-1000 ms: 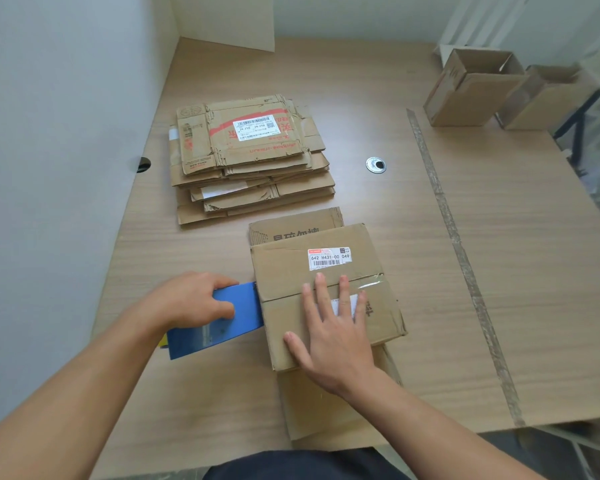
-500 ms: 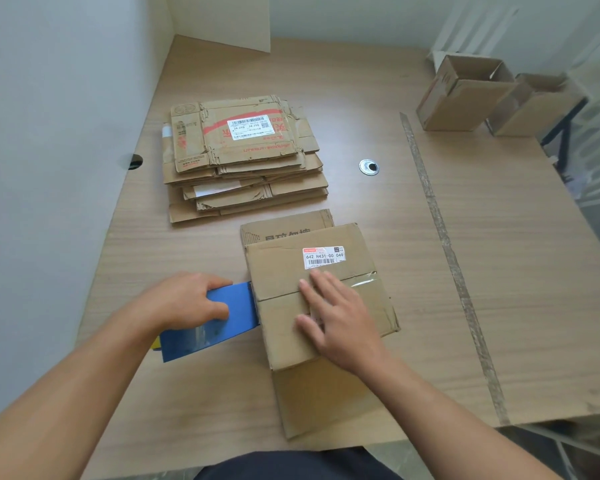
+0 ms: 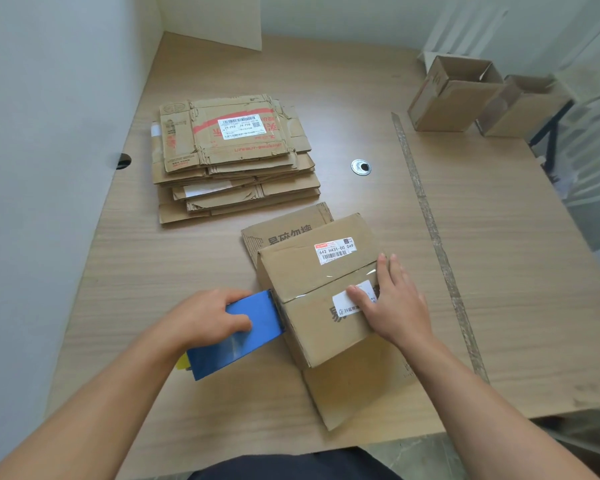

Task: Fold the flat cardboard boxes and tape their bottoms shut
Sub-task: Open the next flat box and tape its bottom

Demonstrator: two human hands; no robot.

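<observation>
Taped box (image 3: 312,275) at frame centre. R hand (image 3: 397,306) slid from mid-seam to box's right side, fingers straight & close together, flat on top. L hand (image 3: 205,318) still curled round blue tape dispenser (image 3: 253,329) at box's left edge.

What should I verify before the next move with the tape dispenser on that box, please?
1. The left hand grips the blue tape dispenser: ok.
2. The dispenser's front meets the cardboard box at its left edge: ok.
3. The right hand presses flat on the box's closed flaps: ok.
4. The clear tape covers the seam from end to end: cannot tell.
5. The tape is cut from the roll: cannot tell.
</observation>
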